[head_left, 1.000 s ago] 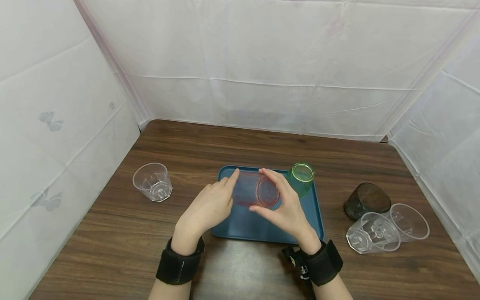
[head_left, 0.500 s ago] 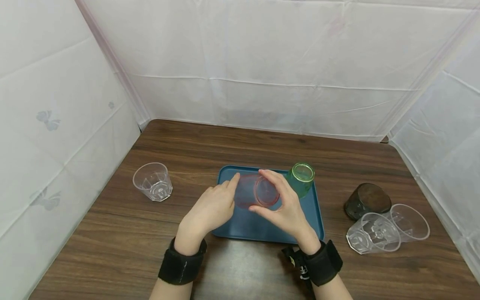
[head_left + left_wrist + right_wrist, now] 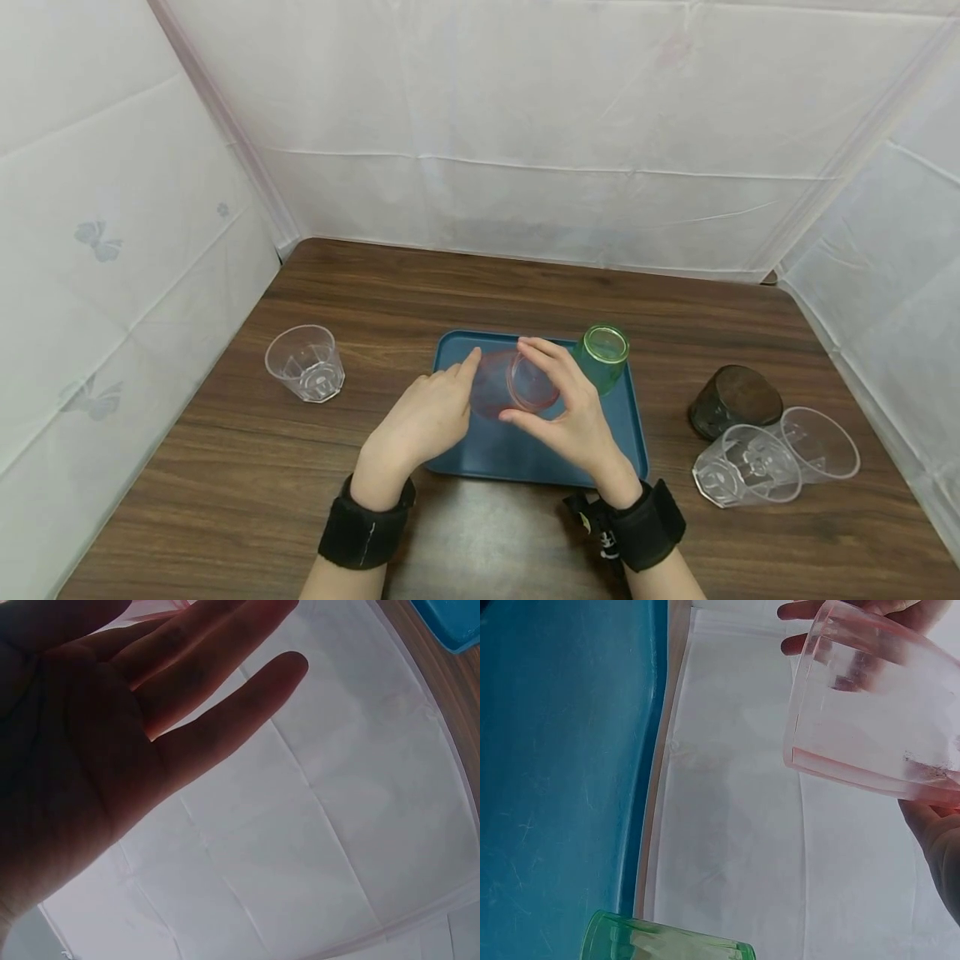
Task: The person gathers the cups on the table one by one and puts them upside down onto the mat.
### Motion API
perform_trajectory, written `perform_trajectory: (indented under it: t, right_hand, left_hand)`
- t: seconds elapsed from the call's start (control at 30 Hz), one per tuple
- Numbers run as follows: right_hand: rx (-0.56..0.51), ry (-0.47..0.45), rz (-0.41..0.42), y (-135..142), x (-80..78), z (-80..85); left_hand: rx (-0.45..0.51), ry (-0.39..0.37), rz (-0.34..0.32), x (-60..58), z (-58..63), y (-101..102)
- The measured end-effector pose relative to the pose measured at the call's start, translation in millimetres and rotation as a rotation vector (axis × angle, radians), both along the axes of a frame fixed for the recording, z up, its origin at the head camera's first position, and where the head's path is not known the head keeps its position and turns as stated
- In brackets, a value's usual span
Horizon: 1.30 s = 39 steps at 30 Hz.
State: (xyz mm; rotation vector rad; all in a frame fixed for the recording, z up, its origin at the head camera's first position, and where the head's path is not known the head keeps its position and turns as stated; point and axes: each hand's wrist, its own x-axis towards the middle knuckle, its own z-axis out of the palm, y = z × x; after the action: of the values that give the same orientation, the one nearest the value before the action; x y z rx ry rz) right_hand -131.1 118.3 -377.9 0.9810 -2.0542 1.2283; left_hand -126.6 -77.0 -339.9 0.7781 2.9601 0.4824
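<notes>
A see-through pink cup (image 3: 493, 385) is held on its side above the blue tray (image 3: 487, 465), its base toward the right. My right hand (image 3: 572, 415) grips the base end between thumb and fingers. At the rim end, my left hand (image 3: 423, 417) holds the cup, its index finger along the rim. In the left wrist view, pink shows between the left thumb and fingers, and the other left fingers stretch out fairly straight. The left thumb is hidden in the head view. A green cup (image 3: 602, 367) stands upside down at the tray's far right corner, beside my right fingers.
A clear cup (image 3: 307, 367) stands on the wooden table (image 3: 225, 483) to the left. On the right, a dark cup (image 3: 731, 404) sits close to a front clear cup (image 3: 742, 471) and another clear cup (image 3: 821, 446). White sheeting (image 3: 480, 125) rises behind the table.
My left hand and the rim end of the pink cup have shifted slightly right and toward me. The right hand stays almost in place; the other cups have not moved.
</notes>
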Motion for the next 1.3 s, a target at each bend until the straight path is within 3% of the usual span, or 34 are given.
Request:
perform_trajectory:
  t: [0.43, 0.63, 0.8, 1.07, 1.3]
  right_hand:
    - [-0.024, -0.009, -0.006, 2.3, -1.4, -5.0]
    - [-0.042, -0.004, 0.006, -3.5, 9.0, 16.9]
    - [-0.047, 0.003, 0.009, -5.9, 14.0, 27.2]
    - [-0.051, 0.02, 0.003, -3.9, 11.6, 22.9]
    - [-0.034, 0.017, 0.004, -3.3, 8.8, 19.0]
  left_hand:
    - [0.008, -0.048, -0.018, 0.9, -2.4, 4.4]
    - [0.05, -0.125, -0.016, 2.1, -1.7, 6.0]
    - [0.05, -0.125, -0.029, 3.1, -1.4, 5.8]
    - [0.056, -0.127, -0.039, 2.3, -2.5, 5.6]
    - [0.105, -0.157, -0.007, -2.8, -3.1, 3.4]
